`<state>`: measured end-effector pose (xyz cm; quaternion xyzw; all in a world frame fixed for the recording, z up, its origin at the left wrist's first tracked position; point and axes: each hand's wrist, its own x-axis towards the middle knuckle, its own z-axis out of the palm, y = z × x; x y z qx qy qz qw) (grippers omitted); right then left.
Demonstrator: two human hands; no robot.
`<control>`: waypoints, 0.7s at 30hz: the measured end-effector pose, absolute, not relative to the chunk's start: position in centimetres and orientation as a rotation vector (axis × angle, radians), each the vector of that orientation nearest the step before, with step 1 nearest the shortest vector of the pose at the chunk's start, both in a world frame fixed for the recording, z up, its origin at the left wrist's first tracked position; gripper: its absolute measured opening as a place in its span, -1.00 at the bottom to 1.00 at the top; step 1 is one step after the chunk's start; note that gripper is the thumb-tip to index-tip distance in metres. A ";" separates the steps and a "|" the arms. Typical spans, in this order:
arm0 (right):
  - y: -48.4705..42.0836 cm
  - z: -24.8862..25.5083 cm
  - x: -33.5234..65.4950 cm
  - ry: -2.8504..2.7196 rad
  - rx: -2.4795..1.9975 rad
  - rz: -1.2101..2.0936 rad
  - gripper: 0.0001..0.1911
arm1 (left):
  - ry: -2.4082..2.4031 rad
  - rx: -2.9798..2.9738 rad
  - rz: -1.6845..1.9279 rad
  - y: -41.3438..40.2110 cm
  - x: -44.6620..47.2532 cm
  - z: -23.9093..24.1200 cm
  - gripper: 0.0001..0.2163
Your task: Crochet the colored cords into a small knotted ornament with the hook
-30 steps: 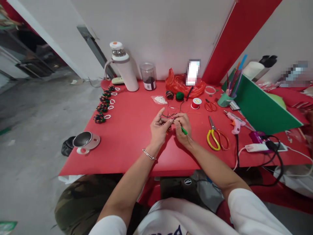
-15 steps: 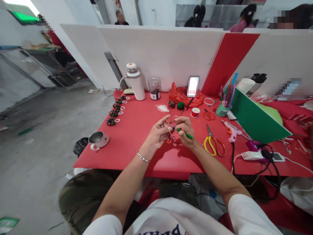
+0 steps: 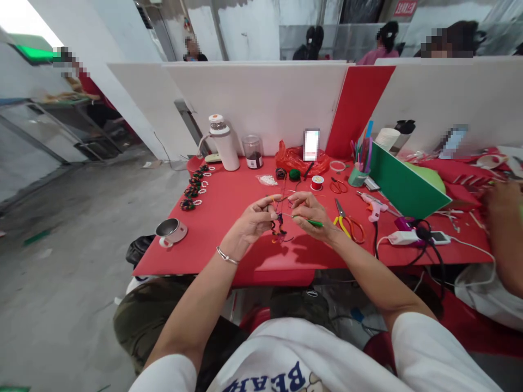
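My left hand (image 3: 252,222) pinches a small piece of dark crochet work (image 3: 280,230) with coloured bits and loops hanging below the fingertips. Thin strands of yarn run from these fingers up toward the dark yarn ball (image 3: 280,173) and the green yarn ball (image 3: 295,175). A crochet hook with a green handle (image 3: 314,223) is gripped in my right hand (image 3: 312,211), its thin metal shaft pointing left at the work. Both hands are raised over the red table (image 3: 220,234); the exact stitch is too small to make out.
Yellow-and-red-handled pliers or scissors (image 3: 347,224), small red scissors (image 3: 338,186), a thread spool (image 3: 317,183) and a glue gun (image 3: 373,207) lie rightward. A mug (image 3: 171,232), thermos (image 3: 224,144) and finished beaded pieces (image 3: 191,191) stand left. A co-worker's arm (image 3: 506,234) shows at right.
My right hand has drawn away from the left, exposing the hook's shaft between them. The crochet work hangs more in sight. The view has shifted, and a co-worker's arm has appeared at the right edge.
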<state>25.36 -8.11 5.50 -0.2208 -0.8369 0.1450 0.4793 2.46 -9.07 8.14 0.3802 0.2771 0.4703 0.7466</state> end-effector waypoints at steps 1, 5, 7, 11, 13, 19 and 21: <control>-8.4 5.9 25.4 -2.055 -0.531 0.367 -0.67 | 0.595 0.835 1.015 -9.2 2.2 8.2 -0.52; -9.0 6.8 25.0 -2.014 -0.542 0.525 -0.58 | 0.561 0.854 0.982 -9.4 1.6 8.3 -0.54; -9.3 6.6 24.2 -1.925 -0.600 0.647 -0.50 | 0.571 0.876 0.986 -9.4 1.9 8.2 -0.55; -10.1 4.5 21.4 -1.660 -0.736 0.784 -0.42 | 0.667 0.947 1.200 -9.7 3.6 7.2 -0.53; -10.4 3.4 19.9 -1.525 -0.822 0.720 -0.44 | 0.769 1.006 1.396 -10.0 4.7 6.6 -0.50; -10.4 1.5 16.6 -1.327 -0.940 0.444 -0.55 | 0.943 0.999 1.576 -10.2 6.3 4.7 -0.42; -10.2 1.2 15.9 -1.297 -0.936 0.421 -0.54 | 0.925 0.916 1.567 -10.0 6.3 4.4 -0.39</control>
